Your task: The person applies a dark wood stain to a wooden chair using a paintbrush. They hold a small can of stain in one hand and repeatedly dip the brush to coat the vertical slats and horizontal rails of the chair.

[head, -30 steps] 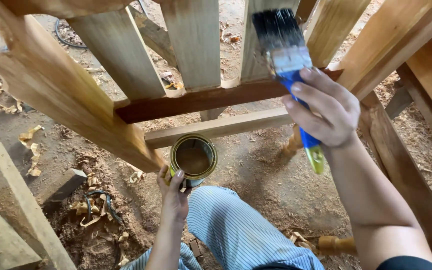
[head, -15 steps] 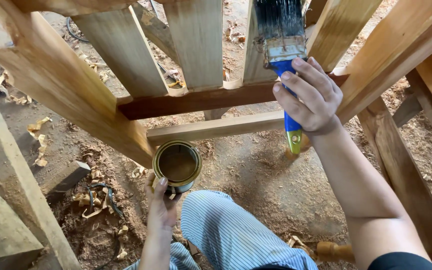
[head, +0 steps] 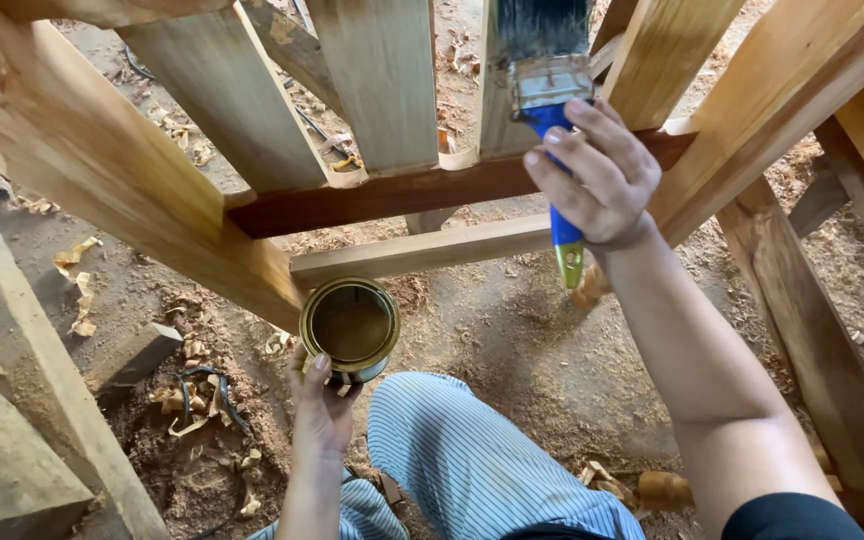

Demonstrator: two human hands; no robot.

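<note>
Two hands busy. Right hand (head: 592, 175), far right, grip wrapped tight about blue handle of paintbrush (head: 550, 110); dark bristles pressed against pale upright slat (head: 497, 100), yellow handle tip jutting out below the fist. Left hand (head: 324, 405), near centre, grip curled round near side of open tin can (head: 350, 328), thumb up against its wall; brown liquid inside, gold rim.

Just below the brush, dark stained crossrail (head: 382, 195) running left to right, slats rising from it. Under that, paler unstained rail (head: 422, 250), right above the can. Thick slanted frame post (head: 122, 170) to the left, more beams (head: 802, 80) to the right, crowding both arms. Striped trouser knee (head: 472, 460) between the arms, near edge. Turned wooden leg (head: 667, 490) lying on the floor, near right.

Dirt floor (head: 522, 350) strewn with sawdust; curled wood shavings (head: 197, 400) heaped near left. Rough timber blocks (head: 12, 440) at far-left edge, small offcut (head: 137, 355) beside the shavings. Workshop setting, daylight.
</note>
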